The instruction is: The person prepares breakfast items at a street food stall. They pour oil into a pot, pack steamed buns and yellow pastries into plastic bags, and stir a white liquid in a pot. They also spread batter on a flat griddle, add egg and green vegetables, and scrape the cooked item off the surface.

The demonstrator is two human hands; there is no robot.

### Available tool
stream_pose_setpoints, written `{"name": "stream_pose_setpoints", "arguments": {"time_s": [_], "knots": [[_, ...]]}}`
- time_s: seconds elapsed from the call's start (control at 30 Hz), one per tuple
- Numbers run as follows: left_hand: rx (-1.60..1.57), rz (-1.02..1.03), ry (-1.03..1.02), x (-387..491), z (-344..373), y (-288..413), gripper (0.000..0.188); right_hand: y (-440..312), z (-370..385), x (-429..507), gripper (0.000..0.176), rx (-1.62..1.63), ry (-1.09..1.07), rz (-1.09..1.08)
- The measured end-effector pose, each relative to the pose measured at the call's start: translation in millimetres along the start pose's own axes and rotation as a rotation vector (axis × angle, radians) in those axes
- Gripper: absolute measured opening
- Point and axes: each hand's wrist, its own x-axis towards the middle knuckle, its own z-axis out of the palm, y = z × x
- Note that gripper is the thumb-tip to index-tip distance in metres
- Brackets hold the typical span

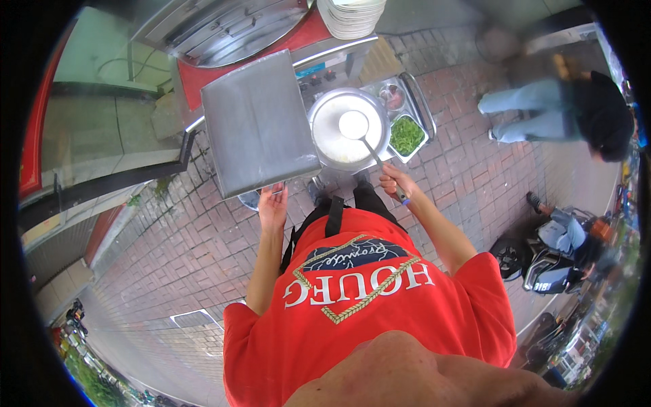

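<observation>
My right hand (397,183) grips the long handle of a ladle (374,152). The ladle's round bowl, filled with white liquid, lies over a round metal pot (313,109) of white, batter-like liquid (330,137). Left of the pot stands a flat-topped steel cabinet (259,122). At its front edge, the fingers of my left hand (273,207) are hooked on a small metal handle (278,188), palm up. Part of that handle is hidden by the fingers and the cabinet's edge.
Right of the pot are a metal tray of chopped greens (407,135), a bowl of reddish food (392,96) and a curved rail (422,104). White plates (352,18) are stacked behind. A person (569,109) stands at right; a motorbike (546,269) with a rider is farther back.
</observation>
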Motion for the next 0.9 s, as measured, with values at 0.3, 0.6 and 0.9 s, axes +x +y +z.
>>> {"name": "stream_pose_setpoints", "arguments": {"time_s": [0.3,0.6,0.9], "knots": [[0.093,-0.021,-0.087,29.9,-8.7,-8.4,0.018,-10.2,50.0,-46.3,0.031,-0.076,-0.038,-0.030],[0.097,0.113,-0.133,3.6,-19.5,28.6,0.017,-39.5,13.4,4.0,0.027,-0.189,-0.013,0.018],[0.119,0.353,0.060,-84.4,-44.9,151.0,0.016,-70.1,-23.8,55.0,0.012,-0.151,-0.026,0.162]]}}
